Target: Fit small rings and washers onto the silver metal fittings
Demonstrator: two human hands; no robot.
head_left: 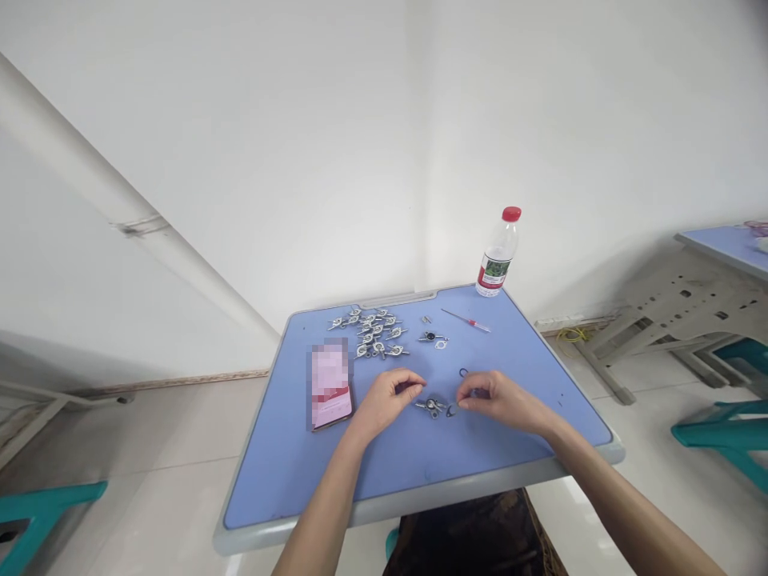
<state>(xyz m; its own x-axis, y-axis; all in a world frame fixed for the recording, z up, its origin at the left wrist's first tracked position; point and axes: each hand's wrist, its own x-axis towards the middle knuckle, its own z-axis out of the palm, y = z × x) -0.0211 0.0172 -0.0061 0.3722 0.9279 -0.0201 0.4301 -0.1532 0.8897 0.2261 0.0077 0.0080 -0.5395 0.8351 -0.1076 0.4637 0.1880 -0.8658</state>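
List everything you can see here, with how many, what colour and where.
Blue-topped desk: one, pale rim, centre
Small metal fittings: over ten, silver, far left of desk
Metal fitting with dark round centre: one, silver, beyond hands
Flat cut-out plate: one, whitish, beside it
Tiny metal pieces: exact count unclear, silver, behind it
Slim screwdriver: one, red-and-clear handle, far right
Plastic bottle: one, clear, red cap, far edge
Phone: one, pinkish screen, left
Metal assembly: one, silver, between hands
Small ring: one, dark, by right hand
Second desk: one, blue top, right
Plastic stools: parts, teal, both sides
Cord: yellow, floor
Wall: white, behind
Pipe: one, white, left
Hands: two, bare, left, right
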